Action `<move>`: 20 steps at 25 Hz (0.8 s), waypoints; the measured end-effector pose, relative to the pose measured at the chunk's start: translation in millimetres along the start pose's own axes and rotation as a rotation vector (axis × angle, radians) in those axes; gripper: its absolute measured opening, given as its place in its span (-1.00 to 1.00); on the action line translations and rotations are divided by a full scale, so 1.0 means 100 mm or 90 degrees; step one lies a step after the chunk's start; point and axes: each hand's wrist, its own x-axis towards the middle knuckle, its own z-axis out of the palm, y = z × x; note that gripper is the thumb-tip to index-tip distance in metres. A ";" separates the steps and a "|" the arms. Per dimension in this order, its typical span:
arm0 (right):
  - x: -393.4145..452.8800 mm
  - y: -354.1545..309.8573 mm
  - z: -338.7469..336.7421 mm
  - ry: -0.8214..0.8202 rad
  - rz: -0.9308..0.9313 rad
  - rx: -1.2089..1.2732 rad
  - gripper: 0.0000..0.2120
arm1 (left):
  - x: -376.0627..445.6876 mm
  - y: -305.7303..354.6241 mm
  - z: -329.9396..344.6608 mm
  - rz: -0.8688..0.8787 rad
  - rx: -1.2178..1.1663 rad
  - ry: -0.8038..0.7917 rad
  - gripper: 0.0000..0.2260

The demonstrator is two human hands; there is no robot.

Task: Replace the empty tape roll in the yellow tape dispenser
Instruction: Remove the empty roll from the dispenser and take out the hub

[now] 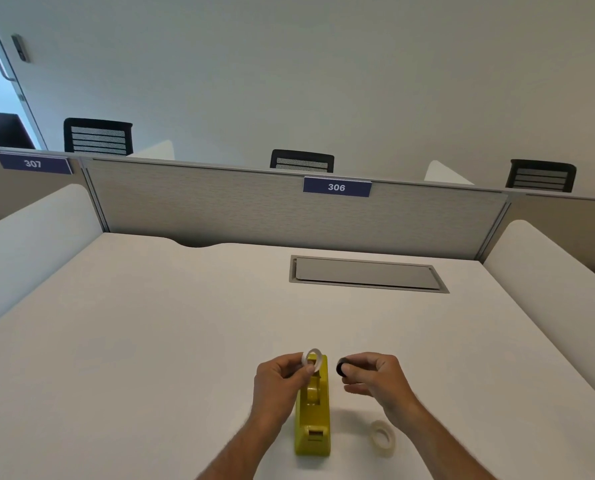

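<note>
A: Starting at the left, what do we have?

B: We see the left hand [284, 374] raised over the white worktop [150, 323], its grip pinched on the empty tape roll [312, 359], a thin white ring held upright between thumb and fingertips. The ring sits above the far end of the yellow tape dispenser [312, 415].

A: And the dispenser itself?

B: We find it standing on the worktop between the two forearms, long axis running away from us. Its cutter end faces us, and the cradle in the middle looks open, with no roll in it.

A: Moving right?

B: The right hand [375, 375] hovers just beside the dispenser, apart from it. Its grip is closed on a small black hub [341, 367], held at the fingertips and pointed towards the left hand. The two hands are near each other but not touching.

A: Anything further right?

B: We see a fresh roll of clear tape [382, 438] lying flat on the worktop, under the right forearm and near the dispenser's cutter end, touching neither.

A: And beyond the hands?

B: A grey hatch plate [367, 273] is set into the worktop, and a partition [254, 209] behind it carries a label reading 306 [336, 187].
</note>
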 end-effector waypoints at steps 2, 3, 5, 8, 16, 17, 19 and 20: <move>0.00 0.05 -0.06 0.018 0.014 -0.010 -0.93 | 0.00 -0.01 0.01 -0.008 0.015 0.008 -0.81; 0.00 0.07 -0.08 0.023 0.019 -0.005 -0.94 | 0.00 -0.01 0.03 -0.008 0.023 0.010 -0.81; -0.01 0.07 -0.11 0.016 0.022 0.018 -0.94 | 0.00 0.00 0.05 -0.006 0.041 0.014 -0.81; -0.03 0.03 -0.10 -0.002 0.002 0.022 -0.93 | 0.02 0.01 0.10 -0.005 0.064 0.010 -0.78; -0.06 -0.06 -0.02 -0.151 -0.009 0.067 -0.69 | 0.02 0.06 0.18 0.043 0.096 -0.081 -0.82; -0.05 -0.06 0.00 -0.148 -0.010 0.076 -0.68 | 0.02 0.07 0.19 0.053 0.106 -0.088 -0.80; -0.04 -0.06 0.02 -0.127 -0.011 0.098 -0.67 | 0.00 0.08 0.20 0.075 0.137 -0.081 -0.70; -0.04 -0.06 0.03 -0.116 -0.010 0.111 -0.66 | -0.01 0.09 0.20 0.086 0.154 -0.076 -0.61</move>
